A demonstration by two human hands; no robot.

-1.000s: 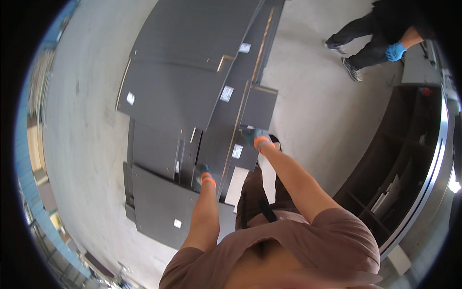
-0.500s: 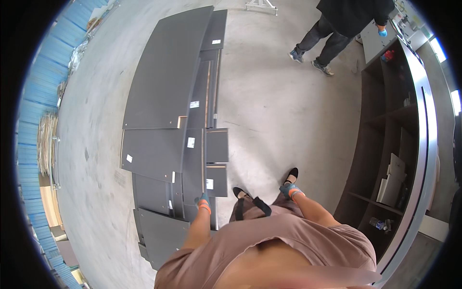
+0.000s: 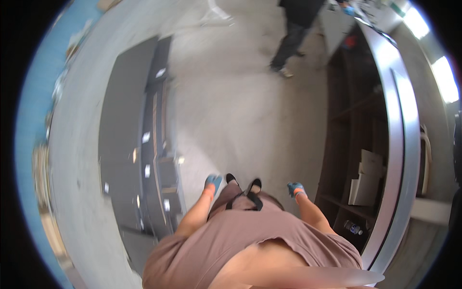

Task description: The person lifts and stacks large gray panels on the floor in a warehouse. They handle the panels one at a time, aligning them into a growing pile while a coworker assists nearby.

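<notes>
My left hand [image 3: 212, 182], in a blue-grey glove with an orange cuff, hangs in front of my left thigh over the floor. Its fingers look loosely apart and nothing shows in them. My right hand [image 3: 296, 188], gloved the same way, hangs out to my right, between my legs and the shelf unit; its fingers are slightly bent and hold nothing that I can see. To my left lies a long stack of dark grey panels [image 3: 123, 111] with several white labels. My left hand is apart from the stack. Motion blurs the picture.
Along my right runs a dark shelf unit [image 3: 339, 139] with a shiny metal edge, holding pale boards [image 3: 367, 178] and a plastic bottle [image 3: 352, 227]. Ahead, a person in dark clothes [image 3: 292, 36] stands on the concrete floor. A white metal stand [image 3: 216, 14] is farther off.
My left hand has come off the panel edge and moved right. My right hand has swung outward. My view has turned, shifting the stack and shelf leftward. The other person's legs have changed stance.
</notes>
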